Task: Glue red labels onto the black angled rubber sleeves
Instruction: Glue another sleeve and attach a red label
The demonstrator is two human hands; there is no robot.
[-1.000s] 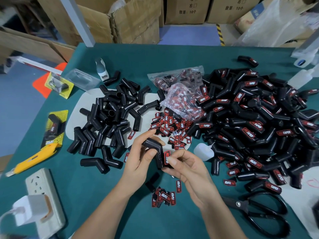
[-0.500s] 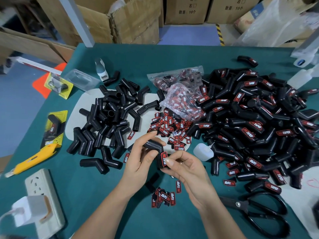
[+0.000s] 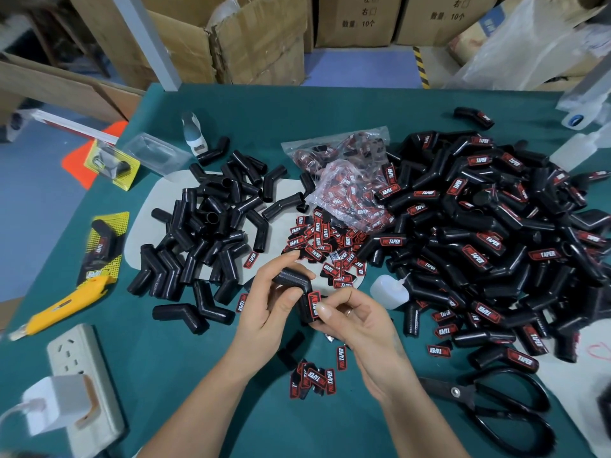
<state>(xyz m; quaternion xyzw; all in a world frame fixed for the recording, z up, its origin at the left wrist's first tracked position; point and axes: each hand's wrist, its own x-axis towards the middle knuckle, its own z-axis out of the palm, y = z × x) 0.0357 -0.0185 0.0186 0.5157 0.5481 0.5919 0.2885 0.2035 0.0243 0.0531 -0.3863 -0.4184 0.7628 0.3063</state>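
Observation:
My left hand (image 3: 276,300) grips a black angled rubber sleeve (image 3: 292,279) above the green table (image 3: 198,375). A red label (image 3: 313,304) lies on the sleeve's lower leg. My right hand (image 3: 355,320) pinches that leg, its thumb pressed at the label's lower end. A heap of unlabelled sleeves (image 3: 205,226) sits to the left. A big heap of labelled sleeves (image 3: 489,233) fills the right. Loose labels (image 3: 325,246) lie between the heaps, and a few more labels (image 3: 314,378) rest under my wrists. A small white glue bottle (image 3: 388,290) lies just right of my hands.
Black scissors (image 3: 489,411) lie at the near right. A yellow utility knife (image 3: 62,307) and a power strip (image 3: 82,375) with a white charger sit at the near left. Bags of labels (image 3: 344,180) rest at mid-table. Cardboard boxes (image 3: 258,38) stand behind the table.
The label went from my right fingers onto the sleeve's lower leg. The sleeve turned slightly, so the label now faces up, and my right thumb presses on it.

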